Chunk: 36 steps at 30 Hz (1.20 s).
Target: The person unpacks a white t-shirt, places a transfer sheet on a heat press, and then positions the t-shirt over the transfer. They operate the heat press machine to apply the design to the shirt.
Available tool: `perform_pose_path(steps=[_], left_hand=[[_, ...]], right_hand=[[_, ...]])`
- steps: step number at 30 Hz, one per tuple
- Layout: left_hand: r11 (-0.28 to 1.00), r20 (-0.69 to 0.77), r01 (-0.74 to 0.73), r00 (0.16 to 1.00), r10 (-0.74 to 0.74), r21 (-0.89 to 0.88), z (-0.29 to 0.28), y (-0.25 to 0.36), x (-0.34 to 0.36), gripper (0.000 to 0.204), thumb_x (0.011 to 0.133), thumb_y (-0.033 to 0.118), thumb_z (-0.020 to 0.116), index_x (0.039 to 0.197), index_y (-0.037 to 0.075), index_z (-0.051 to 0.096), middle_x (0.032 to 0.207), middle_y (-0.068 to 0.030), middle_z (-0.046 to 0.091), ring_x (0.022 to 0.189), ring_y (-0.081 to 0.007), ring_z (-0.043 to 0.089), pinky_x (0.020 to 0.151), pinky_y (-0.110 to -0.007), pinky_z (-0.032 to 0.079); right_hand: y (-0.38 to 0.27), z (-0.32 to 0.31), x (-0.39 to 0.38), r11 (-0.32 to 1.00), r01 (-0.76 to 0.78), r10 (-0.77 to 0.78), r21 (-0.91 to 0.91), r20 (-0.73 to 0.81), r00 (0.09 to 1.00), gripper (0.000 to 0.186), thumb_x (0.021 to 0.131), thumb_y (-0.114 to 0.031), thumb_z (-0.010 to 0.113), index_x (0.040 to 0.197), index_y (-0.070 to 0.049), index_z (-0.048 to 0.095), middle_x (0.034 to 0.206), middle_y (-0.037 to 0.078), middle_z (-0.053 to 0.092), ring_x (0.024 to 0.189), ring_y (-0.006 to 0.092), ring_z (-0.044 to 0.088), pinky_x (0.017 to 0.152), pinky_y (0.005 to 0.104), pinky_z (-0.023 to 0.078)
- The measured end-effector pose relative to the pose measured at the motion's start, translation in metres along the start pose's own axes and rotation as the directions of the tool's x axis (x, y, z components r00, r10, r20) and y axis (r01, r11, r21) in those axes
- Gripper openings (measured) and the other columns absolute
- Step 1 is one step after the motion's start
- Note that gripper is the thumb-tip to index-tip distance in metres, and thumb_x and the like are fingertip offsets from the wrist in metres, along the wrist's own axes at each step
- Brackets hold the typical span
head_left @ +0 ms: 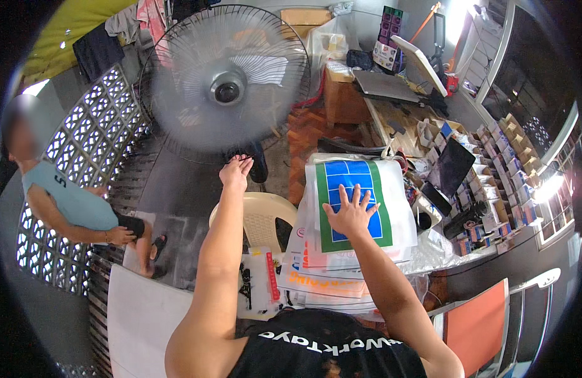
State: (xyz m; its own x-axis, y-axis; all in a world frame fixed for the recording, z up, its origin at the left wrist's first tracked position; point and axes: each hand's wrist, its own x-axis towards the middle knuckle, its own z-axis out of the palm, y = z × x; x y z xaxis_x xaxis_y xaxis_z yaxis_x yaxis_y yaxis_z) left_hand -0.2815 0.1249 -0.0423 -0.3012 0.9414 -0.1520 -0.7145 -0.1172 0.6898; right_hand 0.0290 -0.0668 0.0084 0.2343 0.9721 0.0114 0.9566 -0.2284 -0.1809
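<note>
My right hand (352, 214) lies flat with its fingers spread on a clear plastic sheet printed with a blue and green court design (382, 238). Under it is a pile of other printed plastic sheets (328, 283) with orange and red lettering. My left arm reaches forward, and my left hand (235, 175) has its fingers stretched out just below the guard of a large fan (226, 93). A dark part of the fan's stand (259, 165) is close behind those fingers; whether they touch it I cannot tell. The blades are a blur.
A cream plastic chair (256, 211) stands in front of me, left of the pile. Rows of small boxes (492, 183), a dark monitor (453, 165) and a laptop (388, 86) fill the right side. At the left stands another person (77, 201). An orange-backed chair (476, 327) is at lower right.
</note>
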Motion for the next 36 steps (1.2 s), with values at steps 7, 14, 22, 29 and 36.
perform_pose_path(steps=[7, 14, 22, 29, 36], left_hand=[[0.959, 0.062, 0.105, 0.990, -0.125, 0.262, -0.016, 0.006, -0.041, 0.030, 0.098, 0.010, 0.055, 0.124, -0.003, 0.051, 0.119, -0.0179, 0.060, 0.105, -0.0316, 0.064, 0.095, -0.047, 0.055], [0.726, -0.146, 0.274, 0.961, -0.235, 0.631, -0.219, -0.072, -0.138, 0.034, 0.099, 0.033, 0.055, 0.089, 0.004, 0.067, 0.081, -0.0061, 0.067, 0.073, -0.0184, 0.063, 0.066, -0.033, 0.049], [-0.333, -0.429, 0.271, 0.539, -0.725, 0.903, -0.385, -0.105, -0.313, 0.038, 0.097, 0.037, 0.053, 0.097, 0.002, 0.067, 0.095, -0.0146, 0.066, 0.086, -0.0244, 0.062, 0.075, -0.040, 0.048], [-0.149, -0.081, -0.166, 0.359, -0.930, 0.975, -0.348, -0.112, -0.275, 0.040, 0.097, 0.038, 0.052, 0.106, 0.001, 0.063, 0.108, -0.0155, 0.062, 0.099, -0.0267, 0.058, 0.086, -0.041, 0.044], [0.079, 0.097, -0.344, 0.033, -0.995, 0.935, -0.294, -0.107, -0.244, 0.043, 0.097, 0.038, 0.051, 0.116, 0.001, 0.060, 0.120, -0.0165, 0.058, 0.111, -0.0289, 0.053, 0.096, -0.041, 0.039]], right_hand=[[0.042, -0.041, -0.009, 0.888, 0.284, -0.136, 0.362, -0.384, 0.913, 0.059, 0.090, -0.041, 0.069, 0.134, -0.004, 0.057, 0.147, 0.026, 0.045, 0.138, 0.0417, 0.040, 0.112, 0.0514, 0.034], [0.164, -0.034, -0.105, 0.469, -0.258, -0.148, 0.845, 0.363, 0.920, 0.032, 0.097, -0.026, 0.062, 0.105, 0.003, 0.071, 0.098, 0.013, 0.072, 0.092, 0.0206, 0.067, 0.085, 0.0344, 0.052], [0.234, 0.123, -0.290, 0.031, -0.958, 0.135, 0.284, 0.949, 0.285, 0.037, 0.098, -0.029, 0.059, 0.113, 0.004, 0.067, 0.108, 0.019, 0.069, 0.099, 0.0265, 0.066, 0.091, 0.0393, 0.051], [0.209, 0.178, -0.359, 0.044, -0.954, 0.390, 0.295, 0.874, 0.289, 0.039, 0.095, -0.026, 0.063, 0.115, 0.007, 0.063, 0.111, 0.021, 0.067, 0.099, 0.0272, 0.066, 0.087, 0.0405, 0.053], [0.156, 0.130, -0.327, -0.270, -0.643, 0.194, 0.717, 0.694, 0.693, 0.041, 0.093, -0.029, 0.067, 0.115, 0.005, 0.064, 0.105, 0.015, 0.068, 0.091, 0.0230, 0.066, 0.076, 0.0370, 0.055]])
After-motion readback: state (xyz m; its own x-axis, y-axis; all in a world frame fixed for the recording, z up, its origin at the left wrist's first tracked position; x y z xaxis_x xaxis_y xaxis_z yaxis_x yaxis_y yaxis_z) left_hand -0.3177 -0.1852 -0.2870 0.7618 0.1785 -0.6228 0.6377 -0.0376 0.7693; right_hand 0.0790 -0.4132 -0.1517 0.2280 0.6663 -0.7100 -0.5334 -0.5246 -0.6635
